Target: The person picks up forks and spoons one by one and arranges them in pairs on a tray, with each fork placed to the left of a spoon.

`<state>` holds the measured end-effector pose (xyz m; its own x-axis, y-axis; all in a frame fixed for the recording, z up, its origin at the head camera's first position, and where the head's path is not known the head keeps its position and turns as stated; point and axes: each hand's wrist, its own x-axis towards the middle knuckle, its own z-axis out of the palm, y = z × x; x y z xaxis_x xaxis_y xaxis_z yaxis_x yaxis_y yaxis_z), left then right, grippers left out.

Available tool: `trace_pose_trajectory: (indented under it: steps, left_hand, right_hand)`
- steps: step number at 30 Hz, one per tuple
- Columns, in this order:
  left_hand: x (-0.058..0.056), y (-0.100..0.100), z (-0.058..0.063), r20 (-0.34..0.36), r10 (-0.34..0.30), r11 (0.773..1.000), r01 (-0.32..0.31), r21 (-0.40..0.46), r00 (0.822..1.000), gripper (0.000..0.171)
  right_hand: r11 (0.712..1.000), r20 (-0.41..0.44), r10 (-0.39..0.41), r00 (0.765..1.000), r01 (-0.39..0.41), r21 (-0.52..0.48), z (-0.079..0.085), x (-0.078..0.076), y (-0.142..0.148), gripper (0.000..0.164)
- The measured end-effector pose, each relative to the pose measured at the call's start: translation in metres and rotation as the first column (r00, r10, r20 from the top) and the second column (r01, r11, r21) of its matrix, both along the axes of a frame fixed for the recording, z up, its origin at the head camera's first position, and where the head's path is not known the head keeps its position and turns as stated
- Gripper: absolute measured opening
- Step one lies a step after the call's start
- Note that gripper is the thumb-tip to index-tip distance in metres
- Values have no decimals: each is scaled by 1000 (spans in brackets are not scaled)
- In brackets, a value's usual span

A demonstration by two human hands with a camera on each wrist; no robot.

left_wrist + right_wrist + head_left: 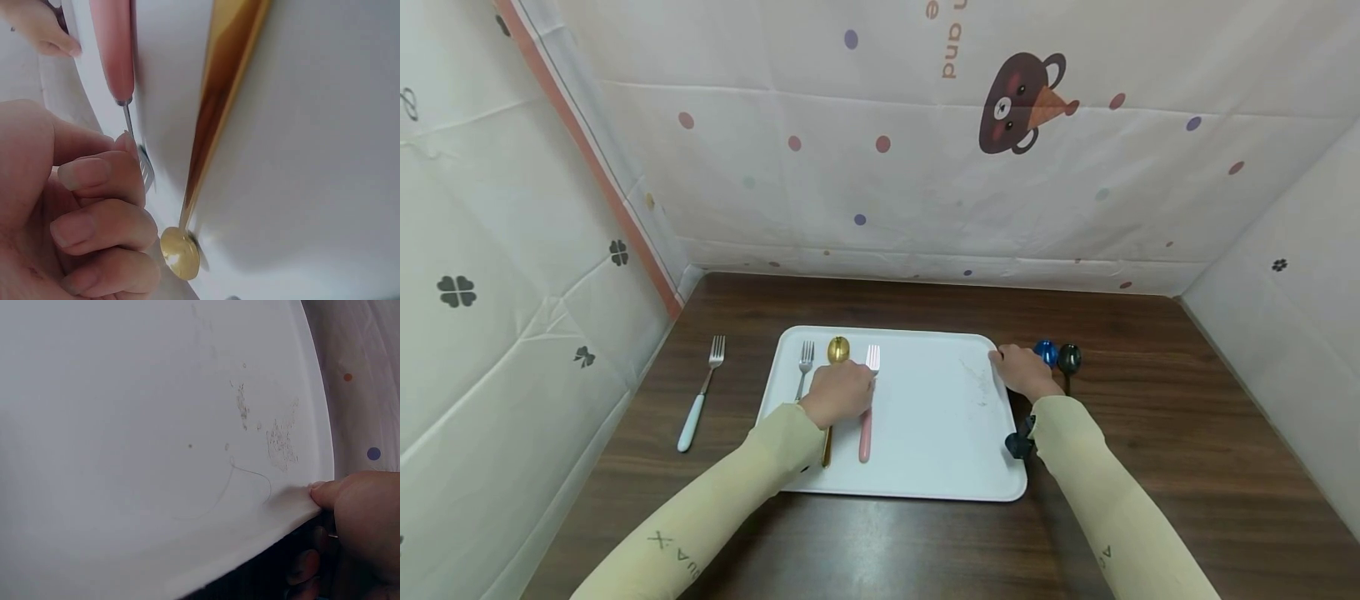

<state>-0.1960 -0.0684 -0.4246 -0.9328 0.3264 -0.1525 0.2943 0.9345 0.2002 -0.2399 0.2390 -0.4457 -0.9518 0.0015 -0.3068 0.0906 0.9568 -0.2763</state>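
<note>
On the white tray (943, 417) lie a small silver fork (806, 358), a gold spoon (838, 348) and a fork with a pink handle (865, 437). My left hand (841, 392) pinches the pink-handled fork at its thin neck, and in the left wrist view its other fingers are curled. It passes over the gold spoon and hides part of its handle (219, 94). At the tray's far right corner my right hand (1024, 372) grips the rim. The right wrist view has its thumb (325, 494) on top and fingers below the edge.
A fork with a pale blue handle (692, 421) lies on the brown table (895, 546) left of the tray. A blue spoon (1046, 352) and a dark spoon (1069, 359) lie beyond the right hand. Patterned cloth walls (775, 183) surround the table's back and sides.
</note>
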Motion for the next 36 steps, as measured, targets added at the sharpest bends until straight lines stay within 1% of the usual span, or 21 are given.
trace_pose_trajectory:
  steps: [3, 10, 13, 18, 20, 26, 32, 36]
  left_hand:
    - [-1, -3, 2, -14, -3, 1000, 3, -6, 1000, 32]
    - [-4, -12, 6, -44, 20, 1000, -19, 15, 999, 29]
    - [-6, -17, 8, -56, 23, 1000, -23, 2, 998, 31]
    - [-7, -26, 12, -44, 52, 999, -51, 8, 998, 35]
    - [-7, -32, 13, -33, 58, 998, -57, 16, 998, 36]
    - [-9, -49, 17, -40, 57, 998, -57, 13, 998, 35]
    - [-10, -67, 19, -44, 104, 994, -105, -15, 994, 32]
    - [-12, -82, 18, -30, 132, 991, -133, -7, 991, 34]
  right_hand:
    - [1000, 3, -1, 1000, 1, -4, 1, 0, -1, 54]
    - [1000, -12, 16, 1000, -16, 1, 0, -1, -1, 53]
    - [1000, -8, 8, 1000, -9, -3, 2, 0, -1, 52]
    - [1000, -9, -5, 1000, 5, -2, 4, 1, -3, 53]
    - [1000, -11, -4, 1000, 4, 0, 3, 1, -3, 53]
    - [1000, -9, 5, 1000, -5, 0, 1, 0, -1, 55]
    - [1000, -13, 10, 1000, -10, 3, 0, -1, 0, 55]
    - [1000, -16, 6, 1000, -6, 0, 1, 0, 0, 55]
